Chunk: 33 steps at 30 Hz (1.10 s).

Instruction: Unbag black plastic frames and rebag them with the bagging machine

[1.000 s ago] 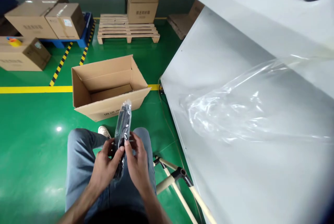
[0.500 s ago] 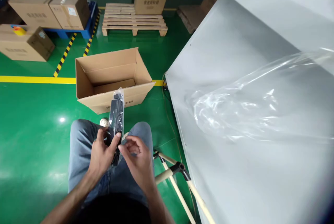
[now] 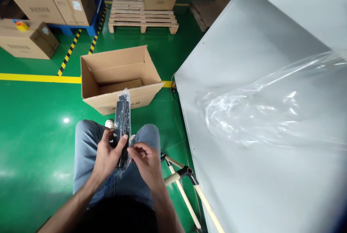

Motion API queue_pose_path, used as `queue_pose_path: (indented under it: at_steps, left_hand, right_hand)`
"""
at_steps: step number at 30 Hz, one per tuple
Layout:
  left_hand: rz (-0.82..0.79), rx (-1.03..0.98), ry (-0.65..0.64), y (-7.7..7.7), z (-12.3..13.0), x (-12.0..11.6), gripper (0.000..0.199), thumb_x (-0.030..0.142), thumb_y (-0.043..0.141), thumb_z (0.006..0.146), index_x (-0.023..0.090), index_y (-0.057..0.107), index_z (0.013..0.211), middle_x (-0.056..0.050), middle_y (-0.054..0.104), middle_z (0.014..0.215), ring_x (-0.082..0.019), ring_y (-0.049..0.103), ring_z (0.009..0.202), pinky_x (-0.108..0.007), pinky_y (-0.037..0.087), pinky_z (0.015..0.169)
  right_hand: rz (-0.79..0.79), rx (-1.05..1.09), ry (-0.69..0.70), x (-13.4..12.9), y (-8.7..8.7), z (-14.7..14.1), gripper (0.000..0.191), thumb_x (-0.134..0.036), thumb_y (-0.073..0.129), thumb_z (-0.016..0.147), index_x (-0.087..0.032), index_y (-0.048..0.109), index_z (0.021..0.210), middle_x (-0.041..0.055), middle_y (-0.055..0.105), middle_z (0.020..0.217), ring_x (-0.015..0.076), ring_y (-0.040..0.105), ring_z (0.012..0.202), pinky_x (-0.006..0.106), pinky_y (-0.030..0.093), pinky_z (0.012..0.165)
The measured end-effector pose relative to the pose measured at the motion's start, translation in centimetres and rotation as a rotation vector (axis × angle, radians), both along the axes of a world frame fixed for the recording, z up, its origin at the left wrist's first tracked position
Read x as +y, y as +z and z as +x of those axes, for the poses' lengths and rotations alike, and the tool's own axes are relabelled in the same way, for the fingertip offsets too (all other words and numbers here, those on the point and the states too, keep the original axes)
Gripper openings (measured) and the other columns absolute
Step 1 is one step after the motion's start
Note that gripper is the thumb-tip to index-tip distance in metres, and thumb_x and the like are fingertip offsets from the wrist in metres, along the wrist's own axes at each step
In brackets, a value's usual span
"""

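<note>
My left hand [image 3: 107, 153] is closed around a long black part [image 3: 121, 117] in a clear plastic bag [image 3: 128, 108]. The part's exact kind cannot be made out. It lies lengthwise above my lap, its far end towards an open cardboard box [image 3: 108, 103] on the floor. With thumb and fingertips together, my right hand [image 3: 148, 162] pinches the right edge of the bag, close to the left thumb. The underside of the part and some left fingers are hidden.
A large grey-white panel [image 3: 244, 175] fills the right side, with a loose clear plastic sheet [image 3: 230, 117] on it. A pipe frame [image 3: 184, 170] stands by my right knee. Farther off are a wooden pallet [image 3: 127, 14], a blue pallet [image 3: 97, 16] and several closed cartons [image 3: 40, 8].
The view has shifted slightly, so the scene sits a little higher and further right. My right fingertips have moved slightly outward along the bag's right edge. My left hand keeps its grip.
</note>
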<state>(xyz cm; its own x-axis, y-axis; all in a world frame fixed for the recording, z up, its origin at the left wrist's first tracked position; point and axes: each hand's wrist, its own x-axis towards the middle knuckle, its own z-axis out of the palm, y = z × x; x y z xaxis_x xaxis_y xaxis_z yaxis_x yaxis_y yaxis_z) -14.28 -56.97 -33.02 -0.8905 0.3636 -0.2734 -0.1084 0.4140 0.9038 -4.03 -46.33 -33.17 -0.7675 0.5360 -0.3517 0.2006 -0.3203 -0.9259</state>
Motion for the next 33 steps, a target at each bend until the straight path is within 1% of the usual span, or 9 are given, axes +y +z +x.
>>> queue_pose_path:
  at_steps: [3, 6, 10, 13, 15, 16, 22, 26, 33]
  left_hand:
    - [0.034, -0.029, -0.007, 0.1, -0.1, 0.1, 0.048, 0.061, 0.073, 0.086, 0.021, 0.063, 0.111, -0.004, 0.074, 0.097, -0.023, 0.068, 0.091, -0.035, 0.051, 0.081]
    - [0.056, -0.029, 0.034, 0.5, -0.3, 0.4, 0.045, 0.060, 0.073, 0.087, 0.021, 0.063, 0.107, -0.003, 0.071, 0.095, -0.021, 0.067, 0.089, -0.034, 0.051, 0.083]
    - [0.113, -0.045, 0.175, 0.9, -0.9, 0.8, 0.045, 0.060, 0.074, 0.087, 0.023, 0.058, 0.107, -0.001, 0.070, 0.094, -0.020, 0.066, 0.087, -0.033, 0.052, 0.079]
    - [0.179, -0.065, 0.267, 1.0, -1.4, 1.0, 0.048, 0.060, 0.075, 0.086, 0.024, 0.054, 0.108, 0.000, 0.069, 0.094, -0.019, 0.065, 0.083, -0.031, 0.053, 0.075]
    - [0.206, -0.062, 0.324, 0.9, -1.6, 1.1, 0.048, 0.062, 0.074, 0.086, 0.024, 0.053, 0.108, 0.000, 0.069, 0.095, -0.019, 0.066, 0.085, -0.032, 0.054, 0.077]
    - [0.214, -0.057, 0.349, 0.8, -1.6, 1.1, 0.049, 0.063, 0.074, 0.086, 0.025, 0.052, 0.108, -0.001, 0.068, 0.096, -0.020, 0.066, 0.086, -0.033, 0.054, 0.078]
    - [0.283, -0.031, 0.425, 0.6, -2.0, 1.0, 0.050, 0.064, 0.074, 0.085, 0.026, 0.049, 0.106, 0.002, 0.062, 0.095, -0.017, 0.059, 0.082, -0.030, 0.051, 0.076]
    - [0.302, -0.027, 0.414, 0.7, -2.1, 0.9, 0.049, 0.064, 0.073, 0.086, 0.026, 0.048, 0.106, 0.003, 0.060, 0.091, -0.015, 0.056, 0.076, -0.029, 0.049, 0.070]
    - [0.349, -0.038, 0.392, 1.3, -2.1, 0.8, 0.051, 0.064, 0.077, 0.084, 0.026, 0.049, 0.104, 0.004, 0.059, 0.087, -0.013, 0.053, 0.072, -0.026, 0.047, 0.066]
  right_hand:
    - [-0.029, 0.000, 0.000, -0.3, 0.0, -0.3, 0.032, -0.049, 0.080, 0.085, -0.020, 0.069, 0.076, -0.0026, 0.064, 0.064, 0.0119, 0.059, 0.056, 0.025, 0.052, 0.059]
    - [0.045, 0.024, -0.028, -0.9, -0.1, -0.4, 0.027, -0.047, 0.075, 0.090, -0.021, 0.069, 0.085, -0.0013, 0.066, 0.069, 0.0132, 0.062, 0.062, 0.025, 0.052, 0.061]
    - [0.411, 0.065, -0.133, -1.9, 0.4, 0.3, 0.027, -0.041, 0.081, 0.086, -0.023, 0.067, 0.102, 0.0021, 0.071, 0.086, 0.0178, 0.068, 0.079, 0.031, 0.059, 0.076]
    - [0.686, 0.113, -0.064, -2.5, 0.9, 0.8, 0.022, -0.035, 0.085, 0.084, -0.025, 0.071, 0.098, 0.0045, 0.074, 0.091, 0.0209, 0.070, 0.085, 0.036, 0.061, 0.083]
    - [0.746, 0.135, -0.009, -2.8, 1.0, 0.8, 0.010, -0.029, 0.079, 0.090, -0.026, 0.075, 0.098, 0.0058, 0.077, 0.092, 0.0213, 0.073, 0.086, 0.036, 0.061, 0.084]
    - [0.749, 0.136, 0.004, -2.9, 1.0, 0.8, 0.005, -0.027, 0.075, 0.094, -0.026, 0.077, 0.098, 0.0058, 0.078, 0.090, 0.0209, 0.074, 0.084, 0.036, 0.062, 0.084]
    - [0.644, 0.127, -0.036, -2.2, 0.8, 0.6, 0.011, -0.025, 0.068, 0.098, -0.026, 0.077, 0.092, 0.0037, 0.078, 0.084, 0.0187, 0.073, 0.079, 0.032, 0.061, 0.080]
    - [0.447, 0.067, -0.068, -1.8, 0.4, 0.7, 0.014, -0.033, 0.067, 0.098, -0.024, 0.074, 0.090, 0.0041, 0.076, 0.084, 0.0188, 0.070, 0.079, 0.032, 0.060, 0.080]
    - [0.117, 0.036, -0.005, -1.0, 0.7, 0.8, 0.023, -0.044, 0.071, 0.094, -0.021, 0.071, 0.088, 0.0026, 0.071, 0.081, 0.0166, 0.066, 0.076, 0.027, 0.057, 0.074]
